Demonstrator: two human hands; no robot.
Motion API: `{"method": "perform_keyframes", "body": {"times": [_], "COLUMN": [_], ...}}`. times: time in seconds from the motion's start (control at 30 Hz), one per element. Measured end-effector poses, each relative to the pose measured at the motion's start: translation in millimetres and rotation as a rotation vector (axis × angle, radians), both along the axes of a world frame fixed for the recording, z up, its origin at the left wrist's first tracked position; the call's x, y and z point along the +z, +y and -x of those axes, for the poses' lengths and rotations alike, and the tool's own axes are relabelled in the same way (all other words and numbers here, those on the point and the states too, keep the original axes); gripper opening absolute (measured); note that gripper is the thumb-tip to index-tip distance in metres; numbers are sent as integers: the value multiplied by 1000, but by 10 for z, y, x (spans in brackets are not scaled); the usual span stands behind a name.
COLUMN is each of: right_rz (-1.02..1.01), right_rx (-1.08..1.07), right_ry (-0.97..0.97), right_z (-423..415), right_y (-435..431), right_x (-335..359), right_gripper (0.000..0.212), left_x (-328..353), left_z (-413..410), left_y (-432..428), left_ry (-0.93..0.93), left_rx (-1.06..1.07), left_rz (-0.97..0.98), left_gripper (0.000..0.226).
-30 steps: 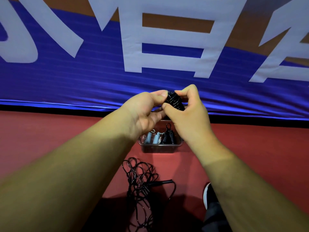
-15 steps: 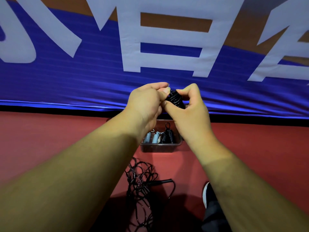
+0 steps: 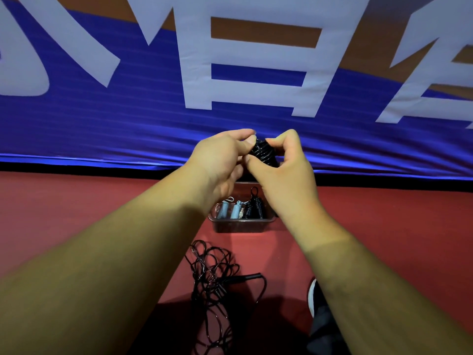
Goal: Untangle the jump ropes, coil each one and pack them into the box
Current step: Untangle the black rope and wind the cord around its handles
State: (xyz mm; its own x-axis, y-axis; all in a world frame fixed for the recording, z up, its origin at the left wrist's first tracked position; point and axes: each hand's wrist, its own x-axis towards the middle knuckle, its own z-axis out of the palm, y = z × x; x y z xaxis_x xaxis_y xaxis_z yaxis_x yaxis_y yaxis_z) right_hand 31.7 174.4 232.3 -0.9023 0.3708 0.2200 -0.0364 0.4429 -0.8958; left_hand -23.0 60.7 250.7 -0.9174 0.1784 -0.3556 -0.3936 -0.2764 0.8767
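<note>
Coil (image 3: 263, 152) near-static — box (image 3: 243, 225) partly behind right hand (image 3: 285, 175)

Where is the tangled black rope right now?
Head view, lower centre: the tangled black rope lies on the red floor, just on the near side of the box, left of the shoe.

wound black rope (image 3: 263, 152): glossy, ribbed, plastic-looking cord | box (image 3: 243, 226): clear smooth plastic, slight shine on the rim | pale blue coils (image 3: 223, 210): smooth plastic-looking cord | loose black rope (image 3: 212, 275): thin glossy cord | floor (image 3: 76, 201): red, matt, smooth | banner (image 3: 102, 124): blue cloth, faint sheen, wrinkled along lower edge
</note>
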Motion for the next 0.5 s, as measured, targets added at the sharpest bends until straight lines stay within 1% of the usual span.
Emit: {"method": "perform_keyframes", "body": {"times": [0.23, 0.33, 0.43, 0.5], "right_rz": [6, 53, 153, 197], "right_rx": [20, 34, 39, 59], "right_ry": [-48, -76, -89, -107], "right_z": [-30, -52, -47, -46], "right_y": [17, 31, 63, 91], "right_x": [27, 57, 103, 125], "right_gripper": [32, 27, 24, 21], "left_x": [-19, -33, 19, 94], "left_z": [-51, -66, -58, -83], "left_y": [31, 12, -81, -149], "left_ry": [85, 136, 293, 389], "left_rx": [66, 46, -49, -105], "left_rz": [87, 138, 266, 351], "left_gripper": [11, 12, 21, 23]}}
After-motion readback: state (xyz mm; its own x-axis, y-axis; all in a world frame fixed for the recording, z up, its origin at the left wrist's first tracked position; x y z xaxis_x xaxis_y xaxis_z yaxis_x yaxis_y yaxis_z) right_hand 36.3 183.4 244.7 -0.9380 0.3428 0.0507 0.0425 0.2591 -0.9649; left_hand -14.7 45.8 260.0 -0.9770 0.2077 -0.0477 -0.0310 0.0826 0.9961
